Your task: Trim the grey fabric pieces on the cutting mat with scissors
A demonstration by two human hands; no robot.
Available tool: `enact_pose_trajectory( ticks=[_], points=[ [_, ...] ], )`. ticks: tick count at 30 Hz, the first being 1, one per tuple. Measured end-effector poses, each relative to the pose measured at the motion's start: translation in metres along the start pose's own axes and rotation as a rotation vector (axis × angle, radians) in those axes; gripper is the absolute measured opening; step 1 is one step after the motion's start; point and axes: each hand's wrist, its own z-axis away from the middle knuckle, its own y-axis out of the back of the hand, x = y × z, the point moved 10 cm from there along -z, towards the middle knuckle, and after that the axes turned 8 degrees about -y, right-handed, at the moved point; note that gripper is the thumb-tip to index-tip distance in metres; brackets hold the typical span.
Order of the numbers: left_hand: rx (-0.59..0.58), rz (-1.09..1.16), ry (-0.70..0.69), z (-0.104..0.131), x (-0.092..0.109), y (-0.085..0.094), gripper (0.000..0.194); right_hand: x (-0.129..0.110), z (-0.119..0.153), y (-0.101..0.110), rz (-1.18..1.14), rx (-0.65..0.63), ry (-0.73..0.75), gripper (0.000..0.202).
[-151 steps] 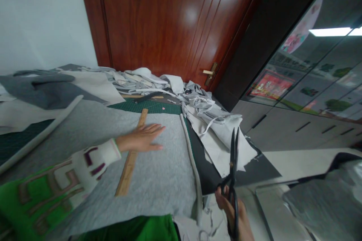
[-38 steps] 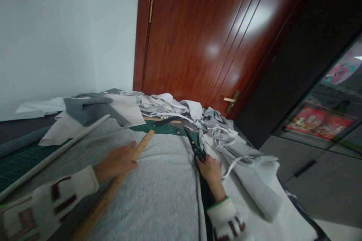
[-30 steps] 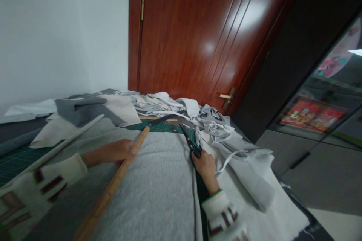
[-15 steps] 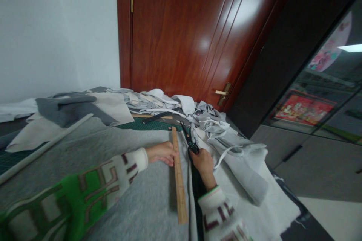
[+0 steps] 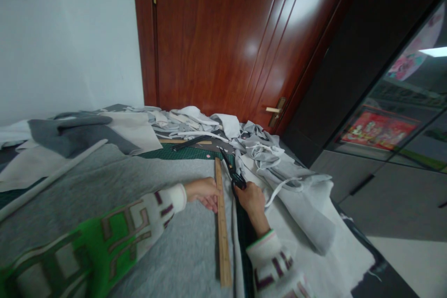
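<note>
My left hand (image 5: 205, 193) grips a wooden ruler (image 5: 223, 242) by its left edge, fingers closed on it. The ruler runs lengthwise over a large grey cloth (image 5: 167, 237), near the cloth's right edge. To the right of the ruler, my right hand (image 5: 252, 199) is wrapped round the handles of black-handled scissors (image 5: 233, 171). Their blades point away from me, with a gap between them, over the far edge of the cloth. Beneath the cloth lies a green cutting mat (image 5: 185, 153), showing at the far side and in a strip below my right hand.
Fabric scraps (image 5: 195, 121) are heaped along the back by the wooden door (image 5: 216, 37). Folded grey and white cloth (image 5: 303, 214) lies on the right. Dark grey cloth (image 5: 70, 132) and a pale rolled strip (image 5: 52, 181) lie left. A dark cabinet (image 5: 349, 56) stands at right.
The view has shifted slightly. The ruler's near end appears a little lower and both hands keep their hold; the scissors' tips appear slightly further left.
</note>
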Motion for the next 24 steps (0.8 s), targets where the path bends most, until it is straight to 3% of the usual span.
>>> enact_pose_trajectory(
  ticks=[3, 9, 17, 20, 24],
  points=[
    [0.025, -0.004, 0.074, 0.003, -0.002, -0.001, 0.035, -0.001, 0.000, -0.001, 0.005, 0.003, 0.005, 0.043],
    [0.082, 0.017, 0.087, 0.016, 0.004, 0.006, 0.031, 0.001, -0.003, -0.002, -0.018, -0.003, 0.009, 0.040],
    [0.208, 0.064, 0.051, 0.063, -0.005, 0.065, 0.037, 0.008, -0.011, -0.003, -0.182, -0.018, -0.006, 0.028],
    [0.240, 0.091, 0.050, 0.086, -0.014, 0.079, 0.041, 0.009, -0.013, 0.003, -0.351, -0.035, -0.001, 0.023],
    [0.283, 0.097, 0.037, 0.109, -0.023, 0.090, 0.041, -0.005, 0.002, 0.017, -0.702, -0.146, 0.078, 0.037]
  ],
)
